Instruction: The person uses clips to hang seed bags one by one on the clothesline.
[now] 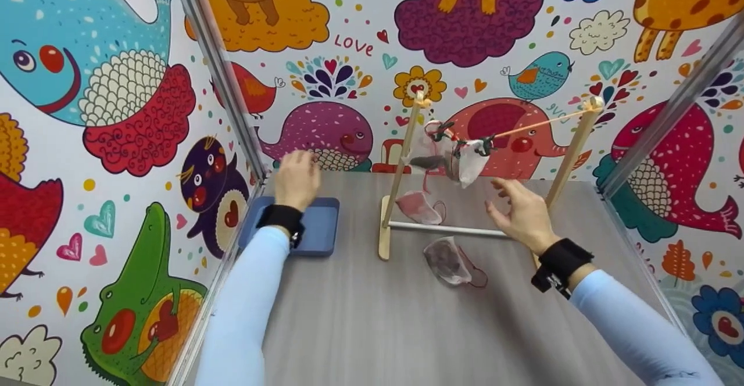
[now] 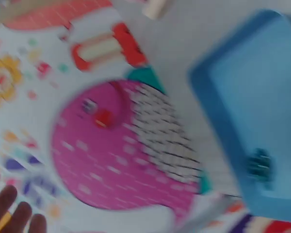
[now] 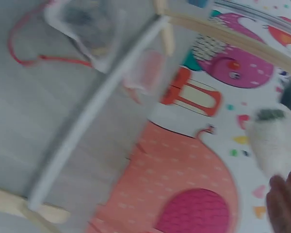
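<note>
Well, sheer whitish pouches point(image 1: 456, 165) hang bunched — grey in places.

Tray point(image 1: 321, 226) plain blue — cord point(image 3: 63, 59) red, rod point(image 1: 453, 229) white — table point(image 1: 349, 328) grey, faintly streaked; wall point(image 1: 366, 22) multicoloured, cartoon-patterned.

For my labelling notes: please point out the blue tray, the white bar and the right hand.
Blue tray point(image 1: 319, 227): head view, right side of its bare floor.
White bar point(image 1: 450, 229): head view, middle of its length.
Right hand point(image 1: 525, 214): head view, middle of the hand.
</note>
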`<state>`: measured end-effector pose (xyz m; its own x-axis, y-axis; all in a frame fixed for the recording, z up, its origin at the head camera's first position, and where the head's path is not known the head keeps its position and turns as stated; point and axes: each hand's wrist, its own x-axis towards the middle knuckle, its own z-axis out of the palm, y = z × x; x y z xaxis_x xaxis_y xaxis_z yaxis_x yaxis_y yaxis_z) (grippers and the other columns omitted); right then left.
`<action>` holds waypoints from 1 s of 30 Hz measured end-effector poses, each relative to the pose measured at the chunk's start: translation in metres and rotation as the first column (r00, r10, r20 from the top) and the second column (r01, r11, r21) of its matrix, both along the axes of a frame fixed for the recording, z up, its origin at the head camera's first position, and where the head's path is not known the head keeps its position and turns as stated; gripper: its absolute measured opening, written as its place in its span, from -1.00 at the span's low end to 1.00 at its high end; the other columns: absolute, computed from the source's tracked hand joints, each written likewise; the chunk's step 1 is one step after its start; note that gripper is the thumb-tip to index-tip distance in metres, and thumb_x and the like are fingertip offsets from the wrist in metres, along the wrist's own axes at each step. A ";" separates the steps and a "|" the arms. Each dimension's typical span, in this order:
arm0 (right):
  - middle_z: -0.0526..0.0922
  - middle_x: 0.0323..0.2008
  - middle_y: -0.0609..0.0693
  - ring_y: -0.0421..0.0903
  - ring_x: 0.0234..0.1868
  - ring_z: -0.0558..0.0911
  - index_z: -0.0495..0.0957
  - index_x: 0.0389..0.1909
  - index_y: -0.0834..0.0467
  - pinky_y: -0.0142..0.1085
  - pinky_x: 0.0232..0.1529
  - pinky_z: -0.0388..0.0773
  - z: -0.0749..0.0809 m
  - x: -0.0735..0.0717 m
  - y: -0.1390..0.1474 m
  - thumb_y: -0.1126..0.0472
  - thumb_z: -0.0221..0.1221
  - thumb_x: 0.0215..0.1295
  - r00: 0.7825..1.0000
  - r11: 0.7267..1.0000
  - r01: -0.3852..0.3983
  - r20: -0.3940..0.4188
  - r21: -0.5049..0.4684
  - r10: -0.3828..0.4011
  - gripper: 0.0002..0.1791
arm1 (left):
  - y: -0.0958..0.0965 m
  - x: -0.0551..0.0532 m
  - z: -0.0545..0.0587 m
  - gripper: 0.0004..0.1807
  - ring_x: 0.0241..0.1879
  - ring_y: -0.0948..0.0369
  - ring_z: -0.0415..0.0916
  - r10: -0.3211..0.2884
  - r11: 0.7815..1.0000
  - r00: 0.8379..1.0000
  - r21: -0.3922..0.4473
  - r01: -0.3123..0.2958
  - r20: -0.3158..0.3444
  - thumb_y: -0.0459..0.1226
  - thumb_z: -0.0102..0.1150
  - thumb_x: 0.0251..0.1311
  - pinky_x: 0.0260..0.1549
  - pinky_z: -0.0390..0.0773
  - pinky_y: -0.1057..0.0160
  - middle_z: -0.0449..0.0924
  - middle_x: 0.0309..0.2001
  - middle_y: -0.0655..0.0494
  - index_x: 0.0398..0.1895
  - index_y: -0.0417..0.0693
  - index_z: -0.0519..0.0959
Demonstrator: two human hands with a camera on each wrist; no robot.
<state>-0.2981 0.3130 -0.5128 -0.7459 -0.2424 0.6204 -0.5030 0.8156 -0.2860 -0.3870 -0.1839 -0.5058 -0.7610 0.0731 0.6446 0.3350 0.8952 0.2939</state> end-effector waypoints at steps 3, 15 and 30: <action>0.74 0.28 0.38 0.38 0.18 0.79 0.57 0.40 0.35 0.34 0.18 0.75 -0.015 -0.001 0.004 0.09 0.53 0.31 0.987 0.995 0.068 0.143 0.071 -0.078 -0.27 | -0.034 -0.007 -0.026 -0.66 0.19 -0.39 0.67 0.113 0.990 0.981 0.066 -0.124 0.159 -0.28 0.22 0.49 0.32 0.64 -0.29 0.73 0.14 -0.41 0.17 -0.34 0.66; 0.47 0.53 0.50 0.53 0.47 0.57 0.35 0.62 0.39 0.41 0.43 0.58 -0.074 0.005 0.010 -0.04 0.54 0.27 0.926 0.985 0.025 0.366 0.172 -0.087 0.03 | -0.069 -0.004 -0.113 -0.44 0.33 -0.48 0.58 0.250 0.962 0.778 -0.060 -0.265 0.576 -0.25 0.18 0.51 0.29 0.63 -0.47 0.61 0.32 -0.54 0.40 -0.51 0.50; 0.67 0.33 0.42 0.41 0.29 0.71 0.60 0.37 0.36 0.27 0.27 0.72 -0.109 0.018 -0.016 0.08 0.58 0.21 0.933 0.965 -0.076 0.359 0.252 -0.020 -0.23 | -0.072 -0.015 -0.169 -0.09 0.63 -0.64 0.00 0.068 0.990 0.580 0.015 -0.138 0.812 -0.25 0.16 0.45 0.45 0.41 -0.62 -0.38 0.81 -0.49 0.77 -0.38 0.07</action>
